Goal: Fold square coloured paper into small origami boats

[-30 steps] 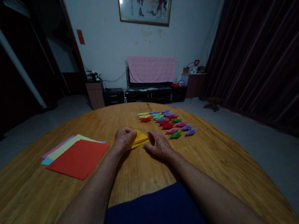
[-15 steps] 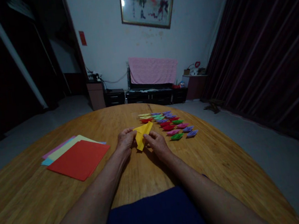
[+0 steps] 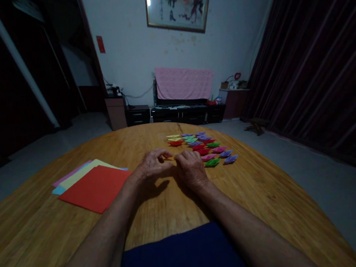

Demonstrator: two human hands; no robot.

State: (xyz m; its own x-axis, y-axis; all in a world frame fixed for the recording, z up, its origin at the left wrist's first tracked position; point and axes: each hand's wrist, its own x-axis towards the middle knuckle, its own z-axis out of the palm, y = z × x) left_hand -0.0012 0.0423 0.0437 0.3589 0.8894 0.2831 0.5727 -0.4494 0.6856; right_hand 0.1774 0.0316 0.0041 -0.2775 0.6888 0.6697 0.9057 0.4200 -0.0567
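Hands (image 3: 190, 167) closer together, half curled, touching yellow paper (image 3: 168, 158)

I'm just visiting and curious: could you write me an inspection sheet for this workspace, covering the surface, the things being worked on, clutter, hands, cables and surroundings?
Surface: wooden table with a curved edge.
Work things: yellow paper between the hands, mostly hidden; overlapping coloured sheets on the left, red on top; folded boats in several colours, grouped beyond and right of the right hand.
Clutter: small items on the far right cabinet, too dim to name.
Hands: left hand and right hand close together, fingers curled at the paper; exact grip unclear.
Cables: one cable along the far wall.
Surroundings: pink towel, framed picture, dark curtain; dim light.
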